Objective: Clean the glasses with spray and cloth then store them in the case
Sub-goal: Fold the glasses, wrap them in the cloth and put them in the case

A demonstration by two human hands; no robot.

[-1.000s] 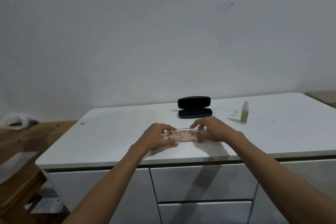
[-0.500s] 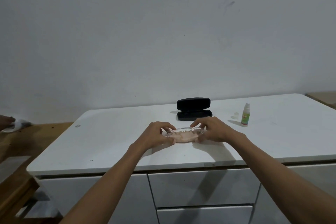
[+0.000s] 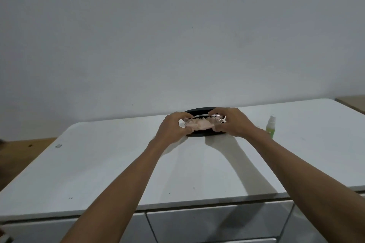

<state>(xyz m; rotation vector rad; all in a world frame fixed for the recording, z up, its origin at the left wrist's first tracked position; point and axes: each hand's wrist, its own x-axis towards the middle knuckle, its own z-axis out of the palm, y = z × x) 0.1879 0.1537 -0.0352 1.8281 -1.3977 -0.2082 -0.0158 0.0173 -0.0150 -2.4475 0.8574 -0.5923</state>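
Clear-framed glasses (image 3: 199, 117) and a pale pink cloth (image 3: 199, 124) are held together between my two hands, raised just in front of the open black case (image 3: 201, 134). My left hand (image 3: 172, 127) grips the left end, my right hand (image 3: 232, 123) the right end. Both hands hide most of the case; only its lid edge and front rim show. A small spray bottle (image 3: 270, 126) with a green label and white cap stands on the white countertop (image 3: 118, 163), just right of my right wrist.
The countertop sits on white drawers (image 3: 217, 223) against a plain grey wall. A small speck (image 3: 58, 145) lies near the counter's left edge. Wooden floor (image 3: 19, 154) shows at the left, and a wooden surface (image 3: 351, 102) at the far right.
Both hands have carried the glasses and cloth away from me, from the counter's middle to the case. The camera has come closer and tilted down.
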